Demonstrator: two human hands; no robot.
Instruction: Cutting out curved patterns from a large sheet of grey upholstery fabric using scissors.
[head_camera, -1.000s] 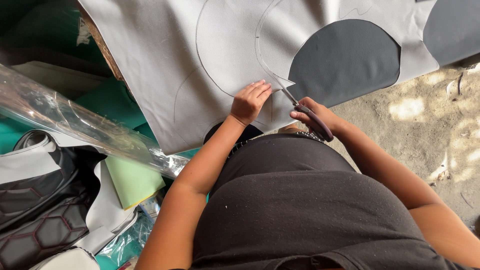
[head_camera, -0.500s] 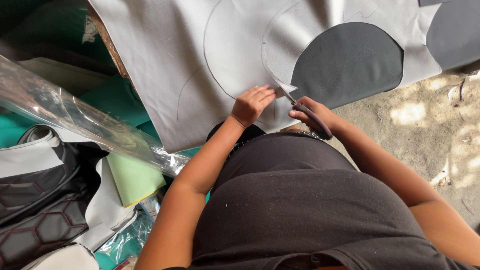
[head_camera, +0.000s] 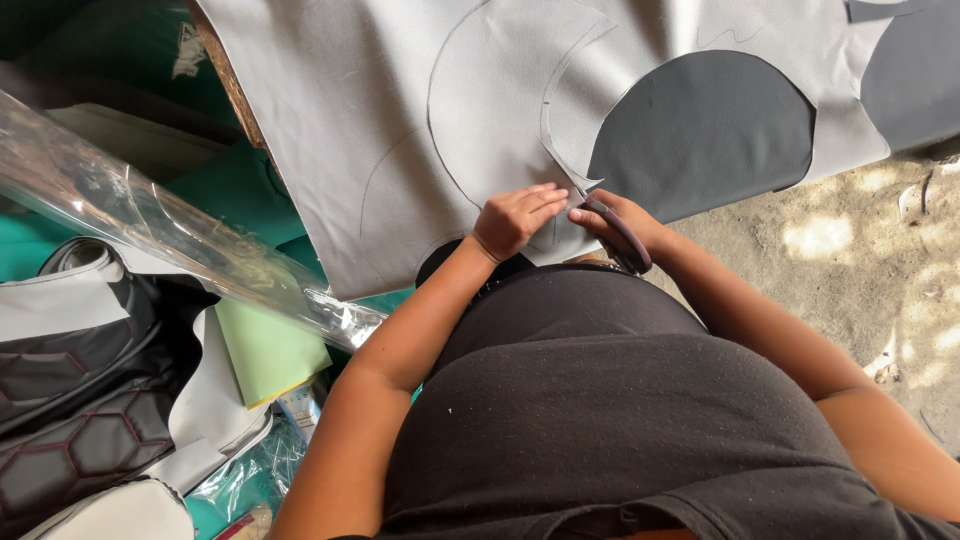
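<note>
A large sheet of grey fabric lies spread in front of me, marked with curved lines and with rounded pieces cut out of it. My left hand presses flat on the fabric near its lower edge, fingers pointing right. My right hand grips a pair of scissors with dark reddish handles. The blades sit in a curved cut just right of my left fingertips. A dark grey round gap shows beyond the cut.
A roll of clear plastic film lies diagonally at the left. Black and white quilted upholstery and a light green sheet sit at the lower left. Bare sandy ground is at the right.
The view has shifted slightly. My hands and the scissors stay at the same spot on the curved cut, with the left fingers a little flatter on the fabric.
</note>
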